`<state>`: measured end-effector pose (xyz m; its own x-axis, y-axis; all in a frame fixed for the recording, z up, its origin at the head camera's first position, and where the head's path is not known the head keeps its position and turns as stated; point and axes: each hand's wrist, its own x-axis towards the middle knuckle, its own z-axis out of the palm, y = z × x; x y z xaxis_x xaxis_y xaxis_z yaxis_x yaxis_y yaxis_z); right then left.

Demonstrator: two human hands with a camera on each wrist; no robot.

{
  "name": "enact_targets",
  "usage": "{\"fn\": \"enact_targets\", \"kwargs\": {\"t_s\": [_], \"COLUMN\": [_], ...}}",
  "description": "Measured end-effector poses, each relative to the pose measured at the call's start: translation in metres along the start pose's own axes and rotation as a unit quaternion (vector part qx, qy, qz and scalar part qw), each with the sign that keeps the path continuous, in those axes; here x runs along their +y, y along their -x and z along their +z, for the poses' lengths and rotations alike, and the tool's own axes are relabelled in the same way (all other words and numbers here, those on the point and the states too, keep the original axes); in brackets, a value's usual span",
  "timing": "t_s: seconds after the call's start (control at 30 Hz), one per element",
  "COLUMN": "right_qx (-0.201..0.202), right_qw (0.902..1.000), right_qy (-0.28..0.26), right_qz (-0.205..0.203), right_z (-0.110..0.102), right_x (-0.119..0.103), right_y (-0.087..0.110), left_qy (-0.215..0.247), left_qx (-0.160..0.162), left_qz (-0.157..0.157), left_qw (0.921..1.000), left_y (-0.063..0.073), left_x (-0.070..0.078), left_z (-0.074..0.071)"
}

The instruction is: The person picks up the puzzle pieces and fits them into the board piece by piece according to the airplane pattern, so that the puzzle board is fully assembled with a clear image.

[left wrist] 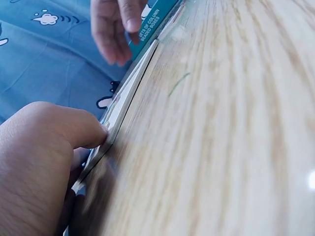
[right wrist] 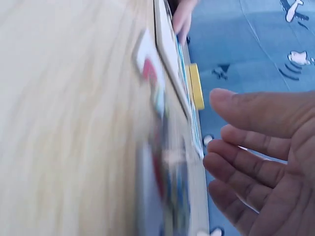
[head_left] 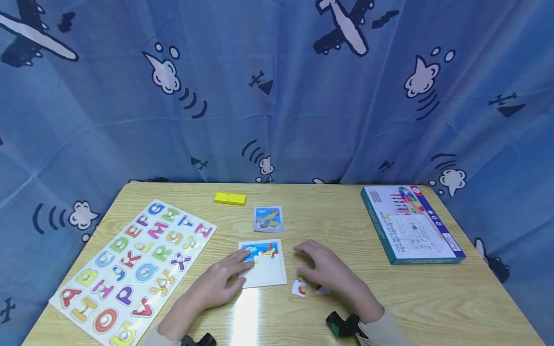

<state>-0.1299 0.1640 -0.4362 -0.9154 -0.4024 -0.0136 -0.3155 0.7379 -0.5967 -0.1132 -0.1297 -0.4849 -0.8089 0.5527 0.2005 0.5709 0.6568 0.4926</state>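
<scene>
On wood-grain table (head_left: 433, 307): jigsaw tray (head_left: 268, 275)
Likely steadied by outstretched left hand (head_left: 218, 284); right of tray, puzzle pieces (head_left: 298, 288), seemingly handy for loose-fingered, empty right hand (head_left: 328, 267).

Bright, even light filled the head view, a white streak of glare lying on the counter (head_left: 322, 211). The left wrist view showed a dark shadow and one small glint; the right one blurred (its nearest puzzle pieces (right wrist: 167, 196) smeared most).
</scene>
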Motion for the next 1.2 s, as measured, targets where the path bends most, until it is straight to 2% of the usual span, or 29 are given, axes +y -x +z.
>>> {"fn": "enact_targets", "kwargs": {"t_s": [0.2, 0.43, 1.2], "right_qx": [0.021, 0.022, 0.028], "right_qw": [0.999, 0.9992, 0.9981], "right_qy": [-0.011, 0.019, 0.055], "right_qz": [0.038, 0.029, 0.009], "right_z": [-0.012, -0.02, -0.01], "right_x": [0.024, 0.042, 0.045], "right_y": [0.016, 0.022, 0.02], "left_qy": [0.002, 0.002, -0.005], "left_qx": [-0.002, -0.003, 0.007], "left_qz": [-0.005, -0.005, 0.008], "left_qw": [1.0, 1.0, 0.9999], "left_y": [0.0, 0.0, 0.0], "left_x": [-0.001, -0.001, -0.002], "left_z": [0.001, 0.001, 0.003]}}
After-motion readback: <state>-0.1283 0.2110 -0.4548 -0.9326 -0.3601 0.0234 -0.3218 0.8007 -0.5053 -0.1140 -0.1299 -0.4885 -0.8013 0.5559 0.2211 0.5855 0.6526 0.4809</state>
